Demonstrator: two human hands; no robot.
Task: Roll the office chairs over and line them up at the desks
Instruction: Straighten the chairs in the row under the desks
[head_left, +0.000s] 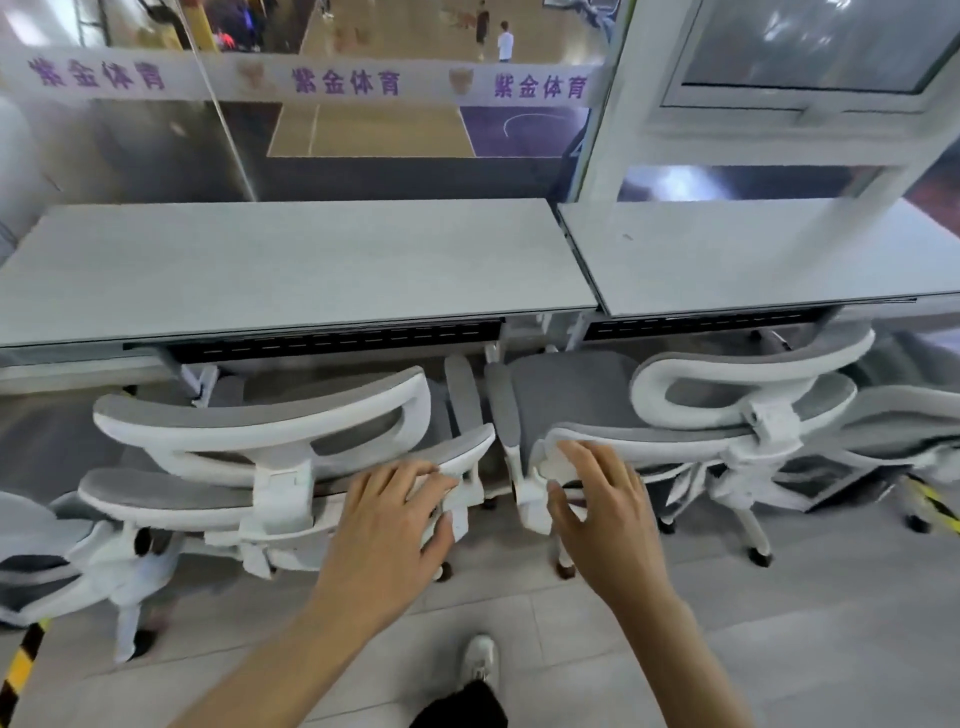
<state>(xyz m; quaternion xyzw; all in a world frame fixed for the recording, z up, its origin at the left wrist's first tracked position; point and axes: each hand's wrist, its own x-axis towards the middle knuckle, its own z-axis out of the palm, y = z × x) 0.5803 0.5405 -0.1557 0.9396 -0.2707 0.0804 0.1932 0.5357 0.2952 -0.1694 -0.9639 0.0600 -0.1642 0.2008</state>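
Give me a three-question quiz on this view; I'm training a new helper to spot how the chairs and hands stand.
1. True or false: the left hand rests on the back of the left chair.
2. Multiple choice: the right hand is on a) the right desk, b) the back of the right chair, c) the floor.
3. Fill in: the two chairs stand facing the ____, their backs toward the person.

Key: 1 true; 2 b; 3 desks. The left desk and the right desk sit side by side, a chair in front of each.
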